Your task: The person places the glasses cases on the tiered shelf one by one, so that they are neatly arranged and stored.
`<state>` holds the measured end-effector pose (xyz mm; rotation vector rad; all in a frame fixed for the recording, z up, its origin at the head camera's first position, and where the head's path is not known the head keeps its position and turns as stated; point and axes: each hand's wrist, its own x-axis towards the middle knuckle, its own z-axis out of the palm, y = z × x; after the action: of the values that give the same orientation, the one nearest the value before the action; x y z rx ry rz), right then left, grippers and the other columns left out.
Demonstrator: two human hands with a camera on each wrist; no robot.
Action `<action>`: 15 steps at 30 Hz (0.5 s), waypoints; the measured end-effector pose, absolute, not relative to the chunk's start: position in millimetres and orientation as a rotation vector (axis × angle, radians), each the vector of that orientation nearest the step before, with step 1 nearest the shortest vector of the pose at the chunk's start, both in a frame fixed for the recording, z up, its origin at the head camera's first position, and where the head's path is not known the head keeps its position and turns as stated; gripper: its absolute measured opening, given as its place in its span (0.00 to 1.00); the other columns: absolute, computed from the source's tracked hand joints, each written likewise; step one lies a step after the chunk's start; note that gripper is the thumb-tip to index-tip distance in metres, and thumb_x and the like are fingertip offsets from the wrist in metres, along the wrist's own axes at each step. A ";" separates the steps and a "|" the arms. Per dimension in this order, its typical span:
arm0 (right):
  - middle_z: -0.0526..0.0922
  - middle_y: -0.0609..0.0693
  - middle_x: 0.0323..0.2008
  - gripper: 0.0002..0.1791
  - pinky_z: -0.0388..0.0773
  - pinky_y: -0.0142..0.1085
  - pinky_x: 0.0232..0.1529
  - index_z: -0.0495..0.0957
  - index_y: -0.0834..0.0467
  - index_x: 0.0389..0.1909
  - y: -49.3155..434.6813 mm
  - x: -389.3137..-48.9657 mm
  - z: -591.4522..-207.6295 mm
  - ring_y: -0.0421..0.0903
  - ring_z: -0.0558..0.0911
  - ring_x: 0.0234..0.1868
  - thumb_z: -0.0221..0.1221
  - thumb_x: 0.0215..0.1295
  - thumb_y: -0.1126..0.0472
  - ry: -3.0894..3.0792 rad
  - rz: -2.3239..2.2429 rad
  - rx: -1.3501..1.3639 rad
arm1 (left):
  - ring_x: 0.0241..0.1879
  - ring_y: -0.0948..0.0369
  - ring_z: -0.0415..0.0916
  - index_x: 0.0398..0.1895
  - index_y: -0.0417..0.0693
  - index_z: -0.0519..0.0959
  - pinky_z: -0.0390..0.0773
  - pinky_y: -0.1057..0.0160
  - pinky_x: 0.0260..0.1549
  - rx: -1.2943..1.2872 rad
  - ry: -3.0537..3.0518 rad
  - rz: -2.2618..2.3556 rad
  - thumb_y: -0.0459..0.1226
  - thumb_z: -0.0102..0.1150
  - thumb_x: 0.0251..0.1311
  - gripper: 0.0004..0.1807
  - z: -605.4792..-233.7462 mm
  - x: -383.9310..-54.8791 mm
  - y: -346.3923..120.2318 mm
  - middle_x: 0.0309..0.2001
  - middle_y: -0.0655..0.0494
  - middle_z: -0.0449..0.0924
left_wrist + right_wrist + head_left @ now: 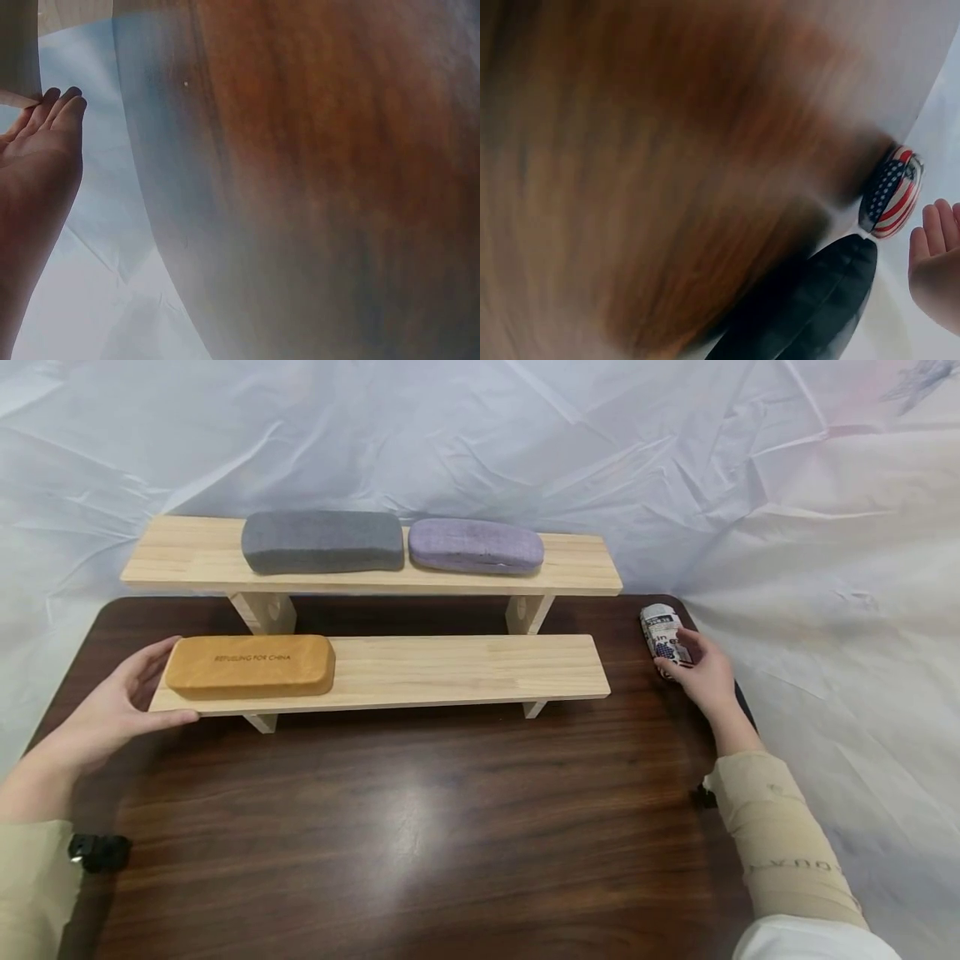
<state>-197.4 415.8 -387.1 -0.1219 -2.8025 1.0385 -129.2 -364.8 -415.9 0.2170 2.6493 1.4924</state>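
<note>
My left hand (112, 706) grips the left end of the lower wooden shelf (465, 668), its thumb along the front edge and its fingers toward the back. Beside those fingers lies an orange glasses case (251, 664) with printed lettering. In the left wrist view, the left hand (45, 150) has its fingertips right at the board's corner. At the table's far right, my right hand (705, 677) holds the near end of a printed glasses case (662, 631) between thumb and fingers. The right wrist view shows stars and stripes on that printed case (892, 191).
On the raised back shelf (195, 547) sit a grey case (322, 543) and a purple case (476, 545). Both shelves stand on a dark wooden table (420, 827). A black object (810, 307) lies close to the printed case. White sheeting (450, 435) hangs behind.
</note>
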 end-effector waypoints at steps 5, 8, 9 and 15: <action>0.69 0.72 0.75 0.42 0.69 0.58 0.71 0.61 0.68 0.80 425.1 -202.0 -389.2 0.68 0.70 0.74 0.69 0.71 0.62 -2.818 1.017 -0.165 | 0.72 0.81 0.54 0.89 0.54 0.40 0.61 0.89 0.60 0.230 2.649 1.500 0.23 0.67 0.66 0.59 -416.1 -130.0 -364.8 0.87 0.56 0.43; 0.69 0.72 0.75 0.42 0.68 0.57 0.73 0.61 0.69 0.79 430.8 -203.7 -389.6 0.68 0.70 0.73 0.69 0.70 0.62 -2.811 1.029 -0.182 | 0.72 0.81 0.54 0.89 0.53 0.40 0.61 0.89 0.61 0.230 2.647 1.505 0.23 0.67 0.66 0.58 -416.1 -130.3 -364.9 0.87 0.57 0.44; 0.70 0.72 0.74 0.42 0.68 0.56 0.73 0.61 0.69 0.79 432.8 -204.3 -389.7 0.68 0.70 0.73 0.69 0.70 0.62 -2.810 1.030 -0.188 | 0.72 0.81 0.54 0.89 0.54 0.40 0.61 0.89 0.61 0.221 2.651 1.498 0.23 0.67 0.66 0.59 -415.9 -130.2 -364.9 0.87 0.58 0.44; 0.71 0.71 0.74 0.44 0.73 0.28 0.61 0.61 0.68 0.79 442.2 -205.9 -390.0 0.63 0.74 0.68 0.71 0.69 0.58 -2.843 1.038 -0.198 | 0.73 0.80 0.54 0.89 0.55 0.39 0.61 0.89 0.60 0.218 2.648 1.491 0.24 0.67 0.66 0.59 -417.2 -130.5 -365.1 0.88 0.57 0.43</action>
<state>-205.9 442.2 -390.0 -0.1979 -2.8430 1.0379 -130.5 -365.1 -417.2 0.2179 2.6482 1.4914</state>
